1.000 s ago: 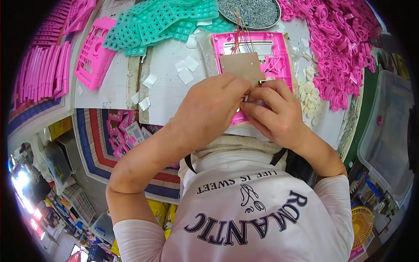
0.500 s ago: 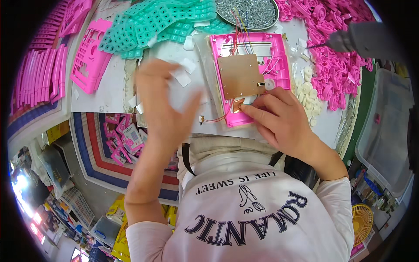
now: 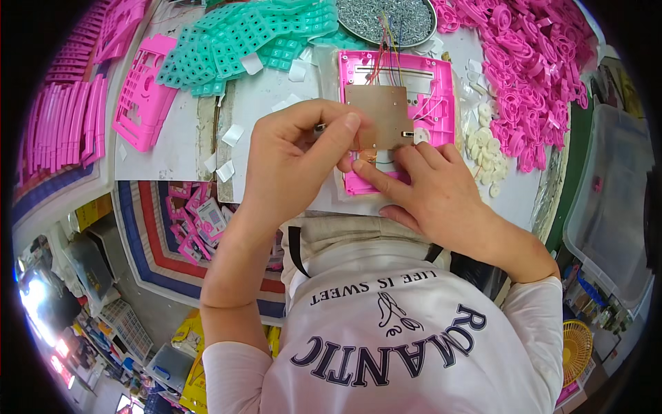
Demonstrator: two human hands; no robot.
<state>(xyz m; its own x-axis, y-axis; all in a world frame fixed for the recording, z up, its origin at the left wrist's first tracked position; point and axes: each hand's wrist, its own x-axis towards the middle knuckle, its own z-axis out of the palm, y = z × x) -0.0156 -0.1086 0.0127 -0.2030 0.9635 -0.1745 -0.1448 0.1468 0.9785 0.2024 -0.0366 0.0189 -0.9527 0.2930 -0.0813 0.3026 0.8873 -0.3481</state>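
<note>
A pink plastic casing (image 3: 446, 93) lies on the worktable with a brown circuit board (image 3: 379, 110) in it; thin coloured wires run from its far end. My left hand (image 3: 293, 162) is closed in a pinch over the casing's left edge. Between its fingers shows a small metal-and-dark part (image 3: 319, 127), probably the one with red wires. My right hand (image 3: 441, 183) rests over the near right part of the casing, fingers spread. Its index fingertip touches near a small copper-coloured piece (image 3: 368, 156) below the board. A white disc (image 3: 421, 134) sits by the board's right edge.
Teal keypad sheets (image 3: 248, 34) and a round tray of screws (image 3: 389, 24) stand at the back. Pink parts (image 3: 517, 83) and white discs (image 3: 486, 145) pile up at right. Pink shells (image 3: 146, 93) lie left. A power screwdriver seen earlier is out of view.
My left hand has moved right to the casing and closed around the small part that lay left of it. My right hand has shifted slightly left. The screwdriver at upper right has gone from view.
</note>
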